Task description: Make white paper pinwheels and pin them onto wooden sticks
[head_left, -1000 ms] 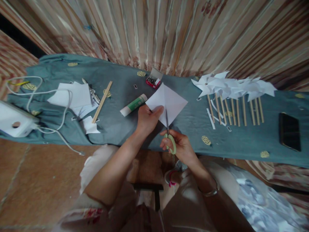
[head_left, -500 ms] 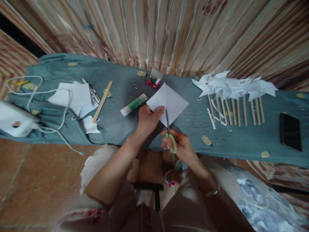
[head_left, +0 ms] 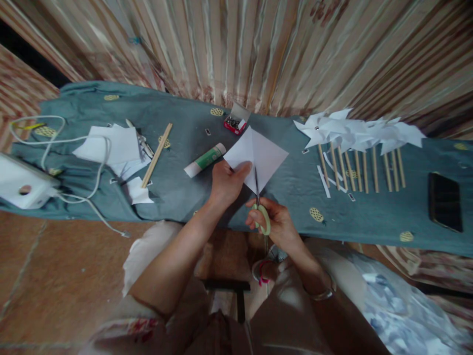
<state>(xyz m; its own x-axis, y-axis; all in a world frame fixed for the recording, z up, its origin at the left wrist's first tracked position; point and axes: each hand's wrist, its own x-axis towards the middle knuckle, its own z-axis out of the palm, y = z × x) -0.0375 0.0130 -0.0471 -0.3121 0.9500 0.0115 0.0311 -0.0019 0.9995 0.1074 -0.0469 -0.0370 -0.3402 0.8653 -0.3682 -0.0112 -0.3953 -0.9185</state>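
Head view: at the centre of the frame, the left hand pinches the near corner of a white paper square, thumb on top, held just above a teal cloth-covered table. Just below and to the right, the right hand has its fingers curled through the green handles of scissors, whose blades enter the paper's lower corner. A glue stick lies just left of the paper. Finished paper pinwheels on sticks lie at upper right, a dark phone at far right.
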